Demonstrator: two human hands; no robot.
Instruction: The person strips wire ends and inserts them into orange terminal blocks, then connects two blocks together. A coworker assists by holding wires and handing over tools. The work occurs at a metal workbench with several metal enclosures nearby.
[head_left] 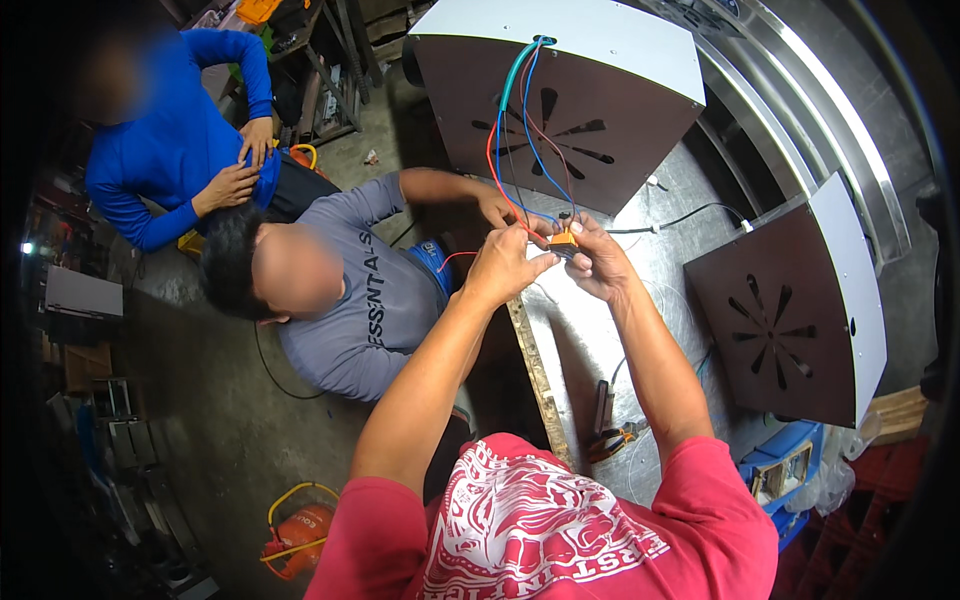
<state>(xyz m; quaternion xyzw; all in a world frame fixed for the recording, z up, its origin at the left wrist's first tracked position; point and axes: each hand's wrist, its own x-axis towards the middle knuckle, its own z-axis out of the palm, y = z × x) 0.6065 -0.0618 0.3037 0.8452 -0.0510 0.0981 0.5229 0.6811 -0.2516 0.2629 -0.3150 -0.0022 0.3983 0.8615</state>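
Orange and black, one small two-tone block [564,243], raised over one silver-grey sheet-metal tabletop [650,325]. Pinched there in the grip of one bare right hand [600,258], with thumb and fingers against the block. Opposite, one bare left hand [500,265], with thumb and fingertips drawn in at the block's left side; cannot tell whether its grip is closed on a wire or on the block itself. Leading down to both hands, at least four thin wires [527,112] in red, blue, black and brown, from one opening in a white panel.

Beyond, two box-shaped cabinets [460,85] with white outer panels and dark brown faces, each face with one radial slotted vent. Between the hands and the right-hand cabinet, one slim black cable [690,215]. Near the right forearm, one pair of pliers [612,440] with orange-and-black handles. At lower right, one blue-framed lamp [785,470]. To the left, two co-workers: one in a grey T-shirt [350,290], with one hand just behind the left hand; one in a blue long-sleeved top [180,130], with both hands at the waist.
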